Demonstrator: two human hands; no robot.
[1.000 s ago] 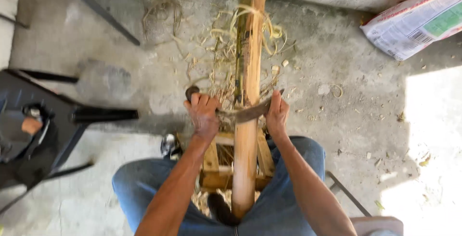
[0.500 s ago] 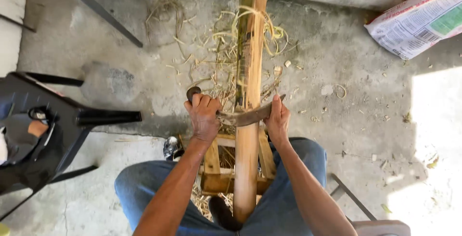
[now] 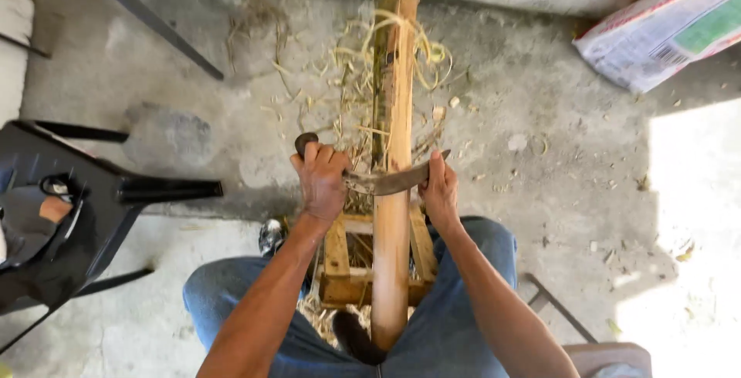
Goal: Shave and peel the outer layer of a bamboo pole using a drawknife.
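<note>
A long bamboo pole [image 3: 392, 116] runs away from me between my knees, resting on a small wooden frame [image 3: 336, 254]. A curved dark blade [image 3: 384, 183] lies across the pole. My left hand [image 3: 320, 181] grips the blade's handle on the left side. My right hand [image 3: 438, 189] presses on the blade's far tip on the right. Pale curled shavings [image 3: 351, 77] lie around the pole's far half on the concrete floor.
A black plastic chair [image 3: 85, 216] lies tipped at the left with small items on it. A printed sack [image 3: 664, 27] sits at the top right. A dark metal bar [image 3: 154, 19] crosses the upper left. Bright sunlight covers the floor at the right.
Both hands and the blade sit slightly farther along the pole than a second ago. The view has shifted a little; the pole stays in place.
</note>
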